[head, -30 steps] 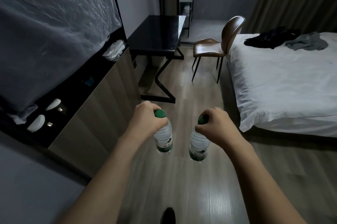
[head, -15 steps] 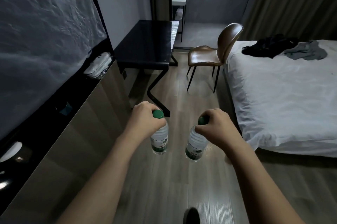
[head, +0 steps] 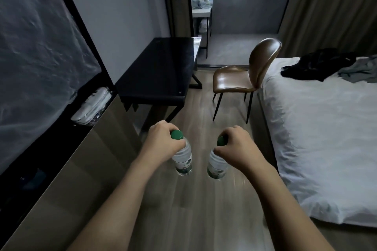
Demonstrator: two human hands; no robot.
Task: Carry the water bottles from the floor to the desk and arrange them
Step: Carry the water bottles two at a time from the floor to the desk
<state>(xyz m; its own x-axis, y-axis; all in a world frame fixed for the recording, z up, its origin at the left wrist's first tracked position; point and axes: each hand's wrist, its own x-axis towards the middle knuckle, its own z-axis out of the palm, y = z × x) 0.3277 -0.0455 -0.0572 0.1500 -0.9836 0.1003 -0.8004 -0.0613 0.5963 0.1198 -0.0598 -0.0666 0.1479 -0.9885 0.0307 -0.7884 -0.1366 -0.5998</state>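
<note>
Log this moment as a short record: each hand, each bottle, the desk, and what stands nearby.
left hand: grips the left bottle by its neck, under the green cap
right hand: grips the right bottle by its neck
bottles: both hang upright above the wooden floor, side by side, apart
desk: black, ahead and to the left, no bottle seen on it
chair: brown, to the right of the desk
bed: white, along the right side
task state: bottles not yet on desk
</note>
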